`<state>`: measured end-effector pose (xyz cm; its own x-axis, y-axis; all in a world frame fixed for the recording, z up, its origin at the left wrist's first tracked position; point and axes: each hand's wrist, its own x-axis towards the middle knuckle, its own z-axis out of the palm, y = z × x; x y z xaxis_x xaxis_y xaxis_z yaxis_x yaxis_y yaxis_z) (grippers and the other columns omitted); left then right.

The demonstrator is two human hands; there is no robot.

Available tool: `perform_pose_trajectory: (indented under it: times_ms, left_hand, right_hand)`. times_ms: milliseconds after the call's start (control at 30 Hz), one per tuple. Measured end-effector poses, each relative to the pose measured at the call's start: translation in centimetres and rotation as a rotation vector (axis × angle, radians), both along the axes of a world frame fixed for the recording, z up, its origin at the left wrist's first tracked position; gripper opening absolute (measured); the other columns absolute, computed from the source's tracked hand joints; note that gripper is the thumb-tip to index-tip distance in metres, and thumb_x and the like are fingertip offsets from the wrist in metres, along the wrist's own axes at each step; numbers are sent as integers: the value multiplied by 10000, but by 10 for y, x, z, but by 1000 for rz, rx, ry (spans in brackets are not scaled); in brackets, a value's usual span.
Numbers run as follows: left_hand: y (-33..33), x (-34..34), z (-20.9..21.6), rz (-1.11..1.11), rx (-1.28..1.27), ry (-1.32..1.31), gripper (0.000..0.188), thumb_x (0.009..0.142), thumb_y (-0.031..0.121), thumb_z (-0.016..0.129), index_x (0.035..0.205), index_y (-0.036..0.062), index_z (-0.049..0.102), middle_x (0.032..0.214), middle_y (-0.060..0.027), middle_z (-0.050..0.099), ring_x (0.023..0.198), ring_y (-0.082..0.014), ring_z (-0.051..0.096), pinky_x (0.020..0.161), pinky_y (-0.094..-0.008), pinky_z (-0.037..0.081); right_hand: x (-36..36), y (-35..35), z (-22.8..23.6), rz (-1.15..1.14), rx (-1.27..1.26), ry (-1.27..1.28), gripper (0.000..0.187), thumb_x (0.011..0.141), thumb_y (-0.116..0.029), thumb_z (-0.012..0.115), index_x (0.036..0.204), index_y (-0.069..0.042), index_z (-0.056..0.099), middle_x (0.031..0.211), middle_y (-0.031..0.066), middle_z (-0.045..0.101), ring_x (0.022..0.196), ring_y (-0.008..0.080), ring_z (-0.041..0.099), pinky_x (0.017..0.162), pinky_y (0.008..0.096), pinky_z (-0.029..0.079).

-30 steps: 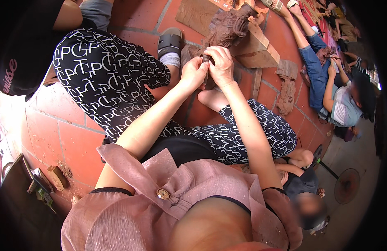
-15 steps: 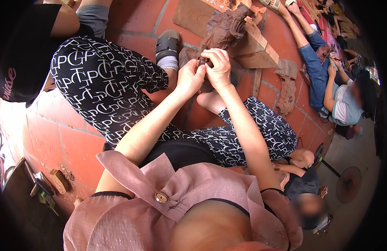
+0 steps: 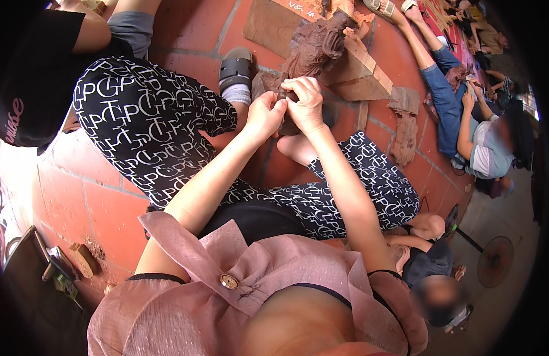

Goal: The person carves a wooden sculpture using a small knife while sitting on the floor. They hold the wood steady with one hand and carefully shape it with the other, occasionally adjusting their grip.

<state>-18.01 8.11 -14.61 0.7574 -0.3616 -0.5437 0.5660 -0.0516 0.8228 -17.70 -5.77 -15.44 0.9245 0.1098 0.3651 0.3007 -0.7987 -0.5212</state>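
Both my hands are drawn together in front of my crossed legs. Fingers of my left hand (image 3: 266,114) are closed, the thumb pressed against a small dark brown piece (image 3: 282,93). Curled over the other side of that piece is my right hand (image 3: 305,102), also closed. Most of the piece is hidden by my fingers, so I cannot tell its kind. Just beyond my hands, a carved brown wooden figure (image 3: 316,48) with folded, drapery-like relief leans on a wooden block (image 3: 360,77). Whether the piece is joined to the figure, I cannot tell.
A larger wooden board (image 3: 265,26) lies behind the figure. At right is another rough carving (image 3: 405,127) on the red tiles. A sandalled foot (image 3: 236,71) is beside my left hand. Other people sit around; a fan (image 3: 494,261) stands lower right.
My two hands have come slightly nearer to me, still together on the dark brown piece. My right fingers have shifted a little over it. The carved figure stays in place.
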Motion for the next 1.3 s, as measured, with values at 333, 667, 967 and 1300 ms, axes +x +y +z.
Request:
perform_pose_trajectory:
  times_ms: [333, 667, 967, 1300]
  left_hand:
    - [-4, 1, -2, 59, 2, -133, 194, 903, 205, 526, 823, 30, 502, 619, -15, 506, 375, -84, 420, 305, -224, 328]
    - [-8, 10, -13, 46, 100, -373, 175, 894, 179, 528, 817, 28, 486, 603, -25, 509, 363, -88, 422, 308, -240, 331]
    - [-9, 7, -13, 82, 115, -420, 170, 895, 175, 529, 825, 23, 497, 599, -26, 513, 371, -87, 429, 311, -237, 341]
    - [-16, 4, -12, 63, 75, -441, 132, 836, 114, 562, 822, -14, 534, 677, -163, 570, 617, -193, 552, 583, -348, 456]
  right_hand:
    - [4, 3, 5, -46, 46, -16, 337, 557, 41, 673, 864, -89, 622, 938, 41, 626, 913, 252, 549, 816, 357, 460]
    - [7, 5, 9, -129, 82, -22, 358, 554, 57, 680, 878, -87, 630, 975, 46, 634, 940, 246, 567, 846, 345, 465]
    - [7, 9, 12, -136, 85, -34, 345, 563, 36, 678, 872, -100, 605, 952, 35, 615, 920, 260, 541, 817, 364, 454]
    - [0, -1, 9, -134, 36, -76, 317, 594, 49, 654, 888, -63, 614, 991, 72, 601, 952, 277, 549, 842, 372, 460]
